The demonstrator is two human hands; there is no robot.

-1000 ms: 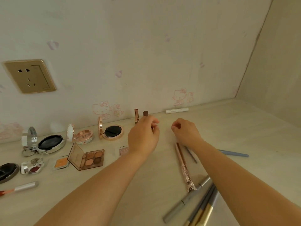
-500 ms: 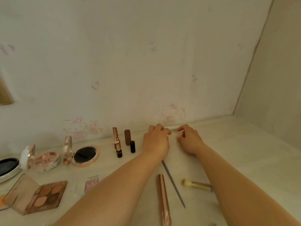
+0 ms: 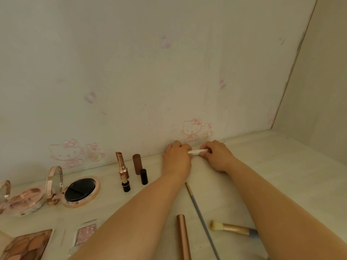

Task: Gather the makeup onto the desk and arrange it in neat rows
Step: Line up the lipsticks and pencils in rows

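At the desk's [image 3: 262,166] back edge, against the wall, my left hand [image 3: 176,158] and right hand [image 3: 217,156] pinch opposite ends of a white stick [image 3: 197,151], which looks light, stiff and smooth, best held by its ends.

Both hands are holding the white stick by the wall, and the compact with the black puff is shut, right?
Not quite. In the head view both hands do hold the white stick by the wall, but the compact is open, lid upright.
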